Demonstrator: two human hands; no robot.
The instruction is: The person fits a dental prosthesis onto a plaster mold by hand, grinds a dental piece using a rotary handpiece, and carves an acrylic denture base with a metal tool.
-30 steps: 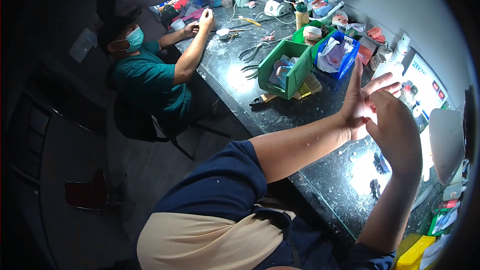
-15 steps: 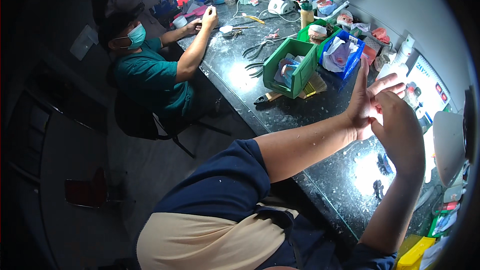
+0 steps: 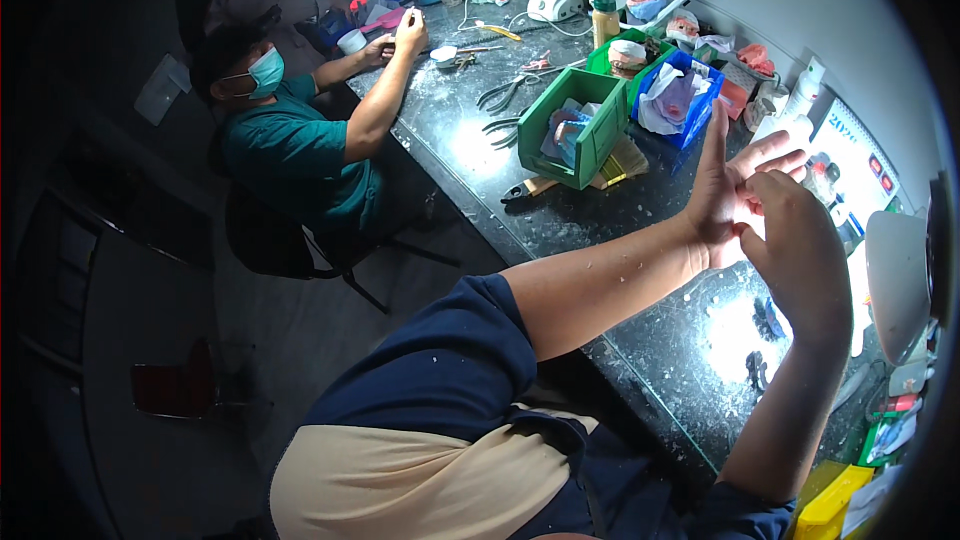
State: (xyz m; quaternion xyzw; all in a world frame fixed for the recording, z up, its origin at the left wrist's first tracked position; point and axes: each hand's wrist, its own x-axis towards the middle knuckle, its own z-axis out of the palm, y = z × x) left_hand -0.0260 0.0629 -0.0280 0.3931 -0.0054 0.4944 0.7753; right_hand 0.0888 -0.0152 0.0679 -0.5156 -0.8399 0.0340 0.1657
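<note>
My left hand [image 3: 722, 202] is raised over the bench, palm turned up, with its thumb and fingers spread. My right hand [image 3: 800, 245] reaches across to that palm, its fingers bent and bunched against it. Bright light washes out the spot where they meet, and whatever the right fingers pinch there is hidden. Closest beyond my left hand is a blue bin [image 3: 708, 118] with crumpled paper and a pinkish piece inside. To its left stands a green bin [image 3: 598, 140] holding a blue and pink dental model [image 3: 568, 132].
A white lamp shade [image 3: 895, 285] hangs at the right, near my right forearm. Pliers [image 3: 503, 93] lie on the dark, dusty bench [image 3: 545, 230]. A second green bin holds a dental cast [image 3: 627, 57]. A masked co-worker [image 3: 300, 130] sits at the far left, both hands raised over the bench edge.
The view has shifted slightly, so the bench things appear a little further left and up. My hands keep nearly the same pose, the right fingers still at the left palm.
</note>
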